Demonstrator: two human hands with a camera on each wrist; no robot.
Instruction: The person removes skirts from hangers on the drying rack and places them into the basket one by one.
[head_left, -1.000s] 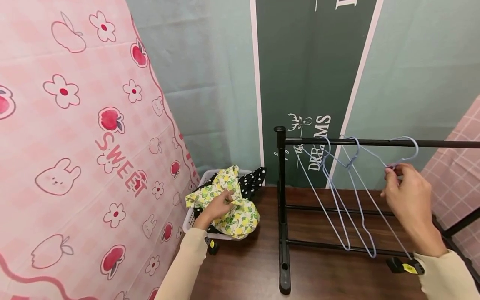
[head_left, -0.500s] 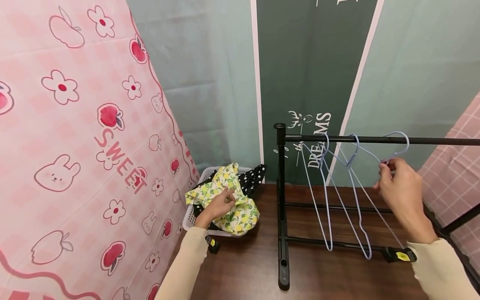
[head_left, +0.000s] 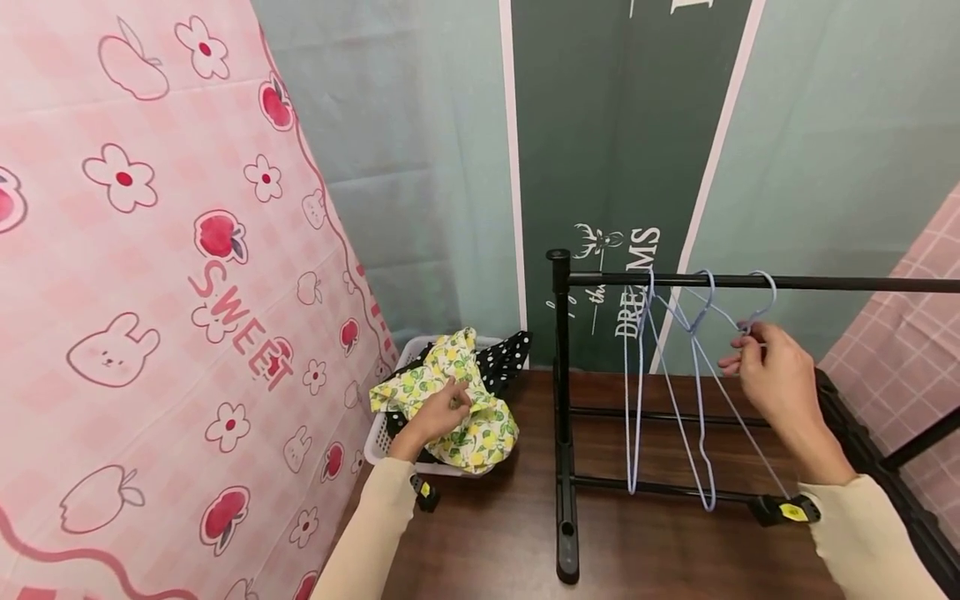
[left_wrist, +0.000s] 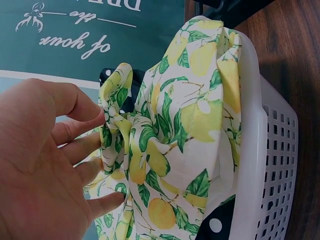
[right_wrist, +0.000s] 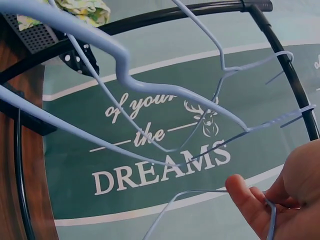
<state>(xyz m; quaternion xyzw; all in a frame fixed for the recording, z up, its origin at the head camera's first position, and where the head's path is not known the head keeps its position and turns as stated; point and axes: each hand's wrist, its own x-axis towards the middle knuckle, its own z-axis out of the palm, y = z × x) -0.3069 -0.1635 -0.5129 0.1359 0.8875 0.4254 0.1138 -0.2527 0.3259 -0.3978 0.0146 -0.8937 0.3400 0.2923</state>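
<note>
My left hand (head_left: 438,414) pinches a fold of a lemon-print garment (head_left: 483,437) that lies heaped over a white plastic basket (left_wrist: 255,125). Beneath it, a black polka-dot cloth (head_left: 504,360) pokes out of the basket. With thumb and fingertips my right hand (head_left: 783,383) pinches a light blue hanger (head_left: 772,293) just below its hook, which rests over the rack's black top bar (head_left: 862,283). Two more blue hangers hang to its left, a middle hanger (head_left: 701,417) and a left hanger (head_left: 632,450). The garment's exact shape is hidden in its folds.
The rack's left post (head_left: 562,375) stands between basket and hangers on a brown wood-look floor (head_left: 480,542). Lower bars (head_left: 652,487) run near the floor. A pink printed cloth (head_left: 172,292) covers the left side, a green printed cloth (head_left: 622,150) the back.
My right hand has slid the held hanger leftward along the top bar. The other two hangers have swung and turned slightly. The left hand stays at the lemon-print garment.
</note>
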